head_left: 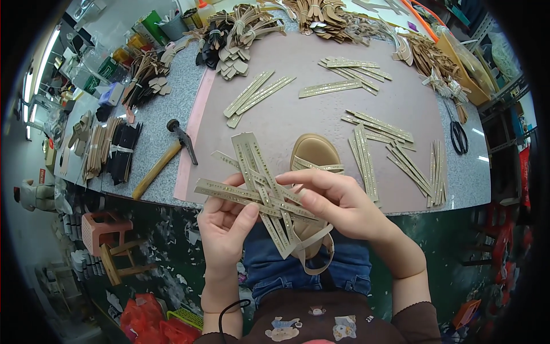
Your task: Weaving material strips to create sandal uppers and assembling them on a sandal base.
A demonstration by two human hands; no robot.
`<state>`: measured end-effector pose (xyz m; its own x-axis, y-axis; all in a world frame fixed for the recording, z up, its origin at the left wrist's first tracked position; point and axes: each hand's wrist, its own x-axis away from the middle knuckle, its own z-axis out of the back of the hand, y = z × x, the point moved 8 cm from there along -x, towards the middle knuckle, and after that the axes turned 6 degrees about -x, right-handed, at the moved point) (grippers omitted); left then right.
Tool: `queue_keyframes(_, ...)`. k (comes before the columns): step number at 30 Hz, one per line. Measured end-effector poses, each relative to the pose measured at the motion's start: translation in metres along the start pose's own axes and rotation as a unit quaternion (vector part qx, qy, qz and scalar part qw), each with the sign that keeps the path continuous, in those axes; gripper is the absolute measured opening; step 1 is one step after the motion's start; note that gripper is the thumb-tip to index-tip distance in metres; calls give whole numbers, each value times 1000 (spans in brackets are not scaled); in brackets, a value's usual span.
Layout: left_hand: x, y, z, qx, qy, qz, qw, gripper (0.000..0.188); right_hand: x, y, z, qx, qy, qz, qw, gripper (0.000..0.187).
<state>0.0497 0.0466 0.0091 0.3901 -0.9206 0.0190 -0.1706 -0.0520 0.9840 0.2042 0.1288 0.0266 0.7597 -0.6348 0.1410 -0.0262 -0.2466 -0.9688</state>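
My left hand (224, 232) is closed around several pale gold studded straps (250, 166), its thumb pressing on top. The straps cross one another in a loose lattice over my lap. At their right side, my right hand (346, 202) pinches them between thumb and fingers. A beige sandal (313, 150) with a studded strap across its front lies behind and between my hands, its toe on the table. Its thin ankle strap (321, 265) loops down toward my lap. The held straps and my right hand hide the sandal's middle.
Small groups of similar straps (255, 97) lie on the mauve mat (229, 155). A hammer (163, 163) rests at the left, scissors (458, 136) at the right. Tied strap bundles (326, 17) line the far edge. A pink stool (106, 229) stands on the floor, lower left.
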Motion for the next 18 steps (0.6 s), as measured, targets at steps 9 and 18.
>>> queue_keyframes(9, -5, -14, 23, -16, 23, -7, 1000, 50, 15, 8, 40, -13, 152, 158, 976, 28)
queue_keyframes(18, -24, -41, 11, 86, 53, 15, 995, 50, 86, 107, 56, 129, 196, -83, 969, 13)
